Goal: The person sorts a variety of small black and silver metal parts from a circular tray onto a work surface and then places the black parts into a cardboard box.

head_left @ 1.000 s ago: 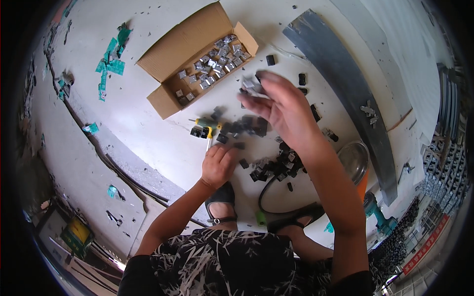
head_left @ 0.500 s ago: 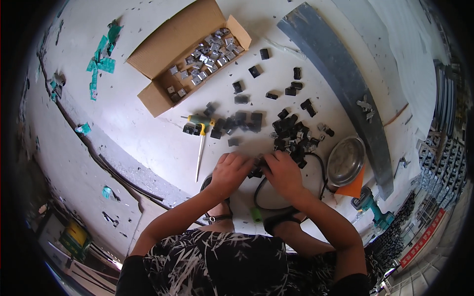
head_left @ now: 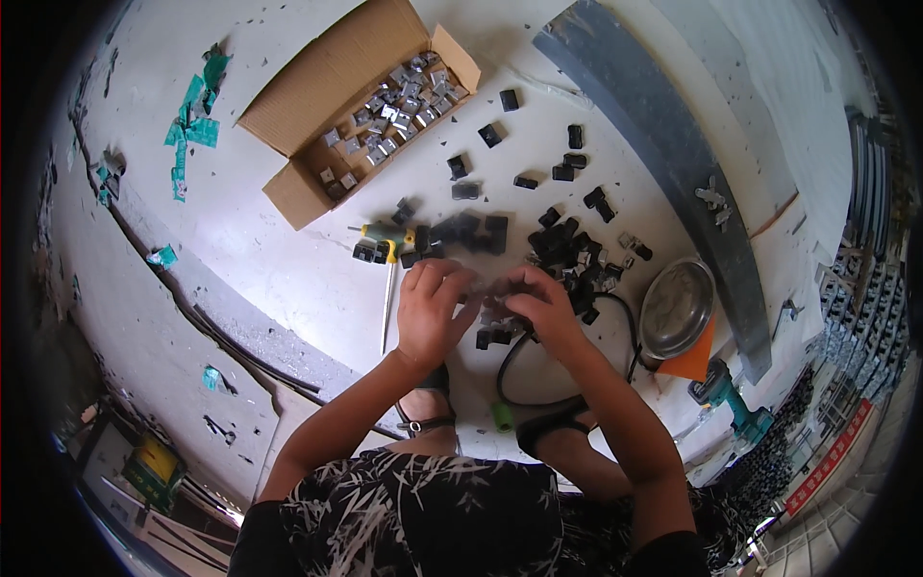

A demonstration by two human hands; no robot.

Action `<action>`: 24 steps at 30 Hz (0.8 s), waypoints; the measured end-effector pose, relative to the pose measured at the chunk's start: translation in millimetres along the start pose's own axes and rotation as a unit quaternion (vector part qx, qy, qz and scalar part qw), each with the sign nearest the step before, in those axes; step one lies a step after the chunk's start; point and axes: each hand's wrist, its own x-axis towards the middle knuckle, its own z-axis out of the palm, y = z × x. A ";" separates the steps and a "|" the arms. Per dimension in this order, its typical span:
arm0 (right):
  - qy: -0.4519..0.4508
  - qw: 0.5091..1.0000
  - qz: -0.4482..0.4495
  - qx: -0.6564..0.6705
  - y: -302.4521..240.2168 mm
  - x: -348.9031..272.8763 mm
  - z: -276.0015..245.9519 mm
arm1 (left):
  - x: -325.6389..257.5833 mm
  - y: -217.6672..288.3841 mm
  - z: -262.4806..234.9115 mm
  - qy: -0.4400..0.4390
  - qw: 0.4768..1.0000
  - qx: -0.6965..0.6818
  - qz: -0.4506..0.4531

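My left hand (head_left: 431, 310) and my right hand (head_left: 544, 306) face each other above the floor, fingers curled inward. A small greyish piece seems to be between their fingertips, smeared and partly hidden. Below them lie a few small black blocks (head_left: 494, 338). Just past my right hand is a pile of black blocks (head_left: 569, 252), some with silvery metal parts. Beyond my left hand, more dark blocks (head_left: 471, 231) stand in a cluster. Beside these are a green-and-yellow screwdriver (head_left: 385, 233) and a second tool with a yellow handle and long pale shaft (head_left: 388, 293).
An open cardboard box (head_left: 336, 87) holds several metal clips (head_left: 404, 106). To the right are a long grey strip (head_left: 673, 144), a metal bowl (head_left: 677, 308) on an orange sheet, and a teal power tool (head_left: 735, 404). A black cable (head_left: 510, 370) loops near my feet.
Both hands have lifted a little away from my body and turned, with the left hand drawing slightly left. Black blocks beneath them now show more. The whole view has shifted slightly.
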 end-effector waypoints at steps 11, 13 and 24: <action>-0.012 0.920 0.076 0.385 -97.3 50.7 47.3 | 15.5 13.2 -33.5 0.161 0.981 -0.053 -0.095; -0.081 0.923 -0.007 0.376 -147.6 56.9 70.9 | 11.5 8.1 -40.3 0.166 0.980 -0.045 -0.103; 0.050 0.725 -0.212 -0.654 3.6 -6.2 9.0 | -36.4 -0.3 14.2 -0.156 0.977 0.099 0.110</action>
